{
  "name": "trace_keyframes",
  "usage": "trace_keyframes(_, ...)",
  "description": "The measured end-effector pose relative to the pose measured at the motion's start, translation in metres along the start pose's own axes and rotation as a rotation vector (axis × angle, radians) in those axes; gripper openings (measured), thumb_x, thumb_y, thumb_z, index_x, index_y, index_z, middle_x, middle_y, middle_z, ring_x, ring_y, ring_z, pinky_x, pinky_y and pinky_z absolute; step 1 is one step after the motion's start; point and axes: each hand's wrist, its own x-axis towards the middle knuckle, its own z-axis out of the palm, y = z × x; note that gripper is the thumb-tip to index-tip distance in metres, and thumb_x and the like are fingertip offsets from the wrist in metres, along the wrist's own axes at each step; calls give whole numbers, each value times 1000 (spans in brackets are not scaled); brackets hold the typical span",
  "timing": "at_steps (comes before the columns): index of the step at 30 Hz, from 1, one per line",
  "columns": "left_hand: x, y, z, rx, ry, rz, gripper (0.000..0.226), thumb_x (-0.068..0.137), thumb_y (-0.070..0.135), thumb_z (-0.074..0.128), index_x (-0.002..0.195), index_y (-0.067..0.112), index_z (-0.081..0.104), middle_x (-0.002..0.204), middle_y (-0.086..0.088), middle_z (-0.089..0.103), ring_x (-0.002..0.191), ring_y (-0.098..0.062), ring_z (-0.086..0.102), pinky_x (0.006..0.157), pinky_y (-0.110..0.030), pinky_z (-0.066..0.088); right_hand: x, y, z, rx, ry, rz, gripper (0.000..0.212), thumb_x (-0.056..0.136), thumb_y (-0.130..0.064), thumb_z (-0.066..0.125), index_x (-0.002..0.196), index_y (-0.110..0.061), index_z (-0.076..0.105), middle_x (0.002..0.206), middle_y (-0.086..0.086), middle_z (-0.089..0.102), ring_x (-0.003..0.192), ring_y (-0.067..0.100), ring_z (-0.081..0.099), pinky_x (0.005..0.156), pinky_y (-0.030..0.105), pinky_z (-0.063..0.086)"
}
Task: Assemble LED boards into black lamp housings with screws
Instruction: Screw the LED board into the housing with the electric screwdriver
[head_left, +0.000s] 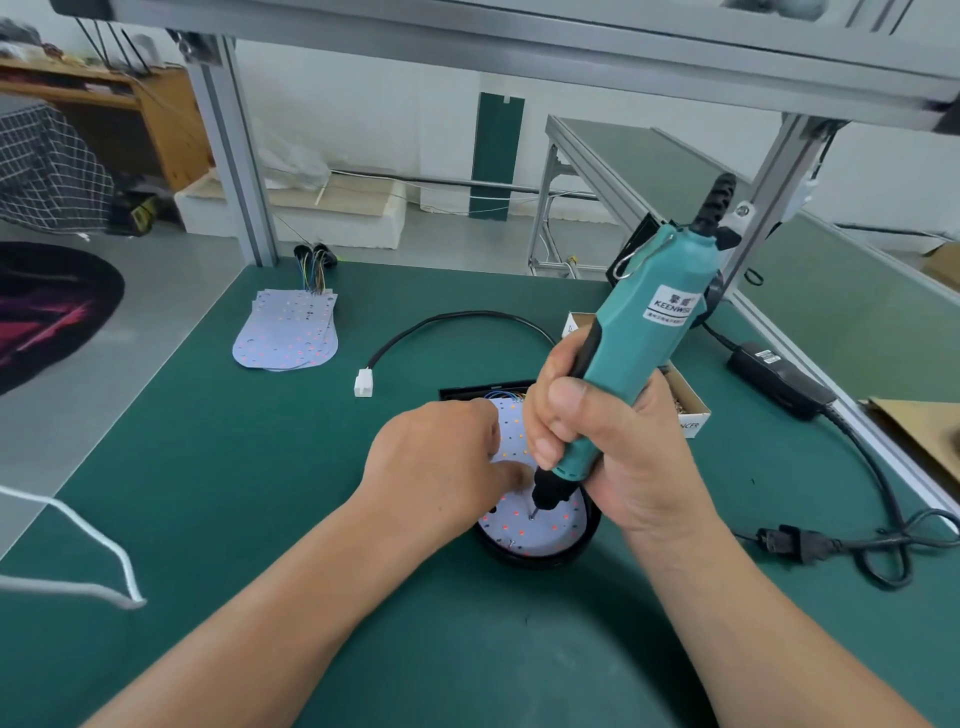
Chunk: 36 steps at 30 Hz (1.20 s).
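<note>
**Screw seating, head view.** The screw (532, 516) stands in the LED board (543, 530), directly below the right grip (597, 441) and just beyond the thumb tip of the left grip (436, 457). The board lies flat inside the black housing (540, 562). Its long axis runs away from the person, and its rounded end is nearest.

The right grip is clenched round the lower body of the screwdriver (639, 332). The tool's long axis leans up and to the right, away from the screw, and its bit touches the screw head. The coming move turns on this line: the thrust must pass down the tool's axis into the screw, so the lean is probably best reduced before driving.

The left grip lies on the board to the left of the bit and is the nearer hand to the screw. Its fingertips are hidden under the knuckles, so whether it presses flat or pinches something cannot be told.

Both grips cover the middle and far part of the board, and only a strip of the housing's far wall shows. Beyond the grips lie a white connector (363, 384) on its black lead and a stack of spare boards (288, 332). To the right, behind the tool, is a screw box (691, 408), part hidden. All rest on the green worktop (234, 519).
</note>
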Motion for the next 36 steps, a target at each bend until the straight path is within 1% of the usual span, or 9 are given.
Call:
trace_keyframes(5,-1,2,-3,-7,-11,-6,47,78,70,69,78,28,47,75,10,59,65,-10,54,53,-30,32,-3,-1,-5,29,-14,-71,15,84,-13,71,98,-16,69,61,4,49,52,25,52,59,32,46)
trace_keyframes(10,-4,0,-6,-30,-30,-27,45,80,69,67,80,29,48,77,11,59,67,-6,53,53,-30,32,-2,-6,-5,42,-148,-138,27,90,-30,82,105,-14,67,70,-1,61,57,23,55,63,32,48)
trace_keyframes(15,-8,-7,-10,-196,-114,-46,32,88,62,68,87,32,56,82,13,63,74,-6,60,62,-31,46,0,-9,-12,266,40,-119,31,87,-29,82,102,-14,59,67,0,47,59,18,50,57,27,46)
trace_keyframes(17,-7,-16,-14,-394,-125,-66,13,98,43,62,91,33,62,76,17,66,64,0,57,60,-27,45,3,-10,-18,366,153,-110,27,88,-26,80,99,-17,58,68,-4,45,61,13,47,57,24,45)
trace_keyframes(19,-3,-24,-23,-814,-104,-177,19,103,19,53,103,28,70,78,18,67,59,0,53,59,-20,44,6,-12,-25,423,267,-110,7,96,-21,67,95,-19,60,68,-6,44,61,10,45,57,22,44)
trace_keyframes(21,-1,-28,-32,-1369,-194,-297,32,103,-4,44,117,6,71,94,-4,71,66,-9,55,58,-21,47,8,-12,-30,474,369,-108,13,101,-21,53,90,-20,61,69,-7,43,62,9,44,57,20,43)
trace_keyframes(23,-3,-27,-35,-1636,-305,-344,36,100,-16,38,119,-9,68,97,-16,70,67,-14,59,53,-21,48,10,-11,-35,515,444,-117,16,101,-20,51,89,-19,61,70,-7,42,62,9,44,58,21,42)
trace_keyframes(32,-11,-12,-21,-1541,-424,-236,14,110,4,49,119,-3,57,102,-20,79,53,-12,57,45,-19,39,13,-12,-41,565,503,-147,17,102,-18,53,88,-18,63,71,-6,44,65,10,45,60,21,43)
trace_keyframes(36,-15,-7,-16,-1456,-461,-132,13,107,13,59,105,4,68,90,-13,76,45,-8,45,44,-18,33,13,-13,-41,591,520,-168,16,102,-18,53,89,-17,62,73,-6,43,66,10,46,61,22,44)
